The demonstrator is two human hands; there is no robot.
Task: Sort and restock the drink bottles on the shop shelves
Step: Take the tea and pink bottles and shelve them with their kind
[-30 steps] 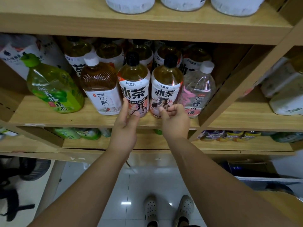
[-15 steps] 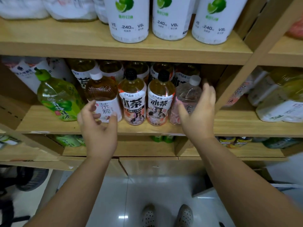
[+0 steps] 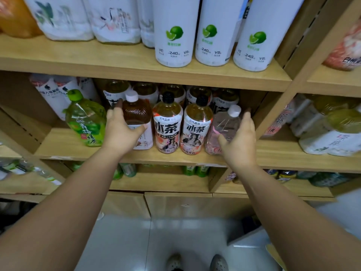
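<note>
Head view: the middle shelf (image 3: 175, 158) holds five bottles in its front row, all upright and close to the front edge. From nine o'clock to three o'clock they are one green bottle (image 3: 86, 122), one brown tea bottle (image 3: 136, 114), two black-capped amber bottles (image 3: 167, 124) touching side by side, and one clear pink bottle (image 3: 224, 124). More bottles stand behind them, partly hidden.

The left hand (image 3: 121, 133) is spread, with its fingers straight up in the gap between the green bottle and the brown tea bottle and its thumb across the brown label. Whether the palm presses the bottle cannot be told. The right hand (image 3: 239, 141) is flat and well apart from the left. Its fingers rise in the narrow room between the pink bottle and the wooden upright (image 3: 273, 114) at three o'clock. Neither hand grips anything.

At twelve o'clock, three white lime bottles (image 3: 173, 32) stand on the upper shelf (image 3: 117, 65).
</note>
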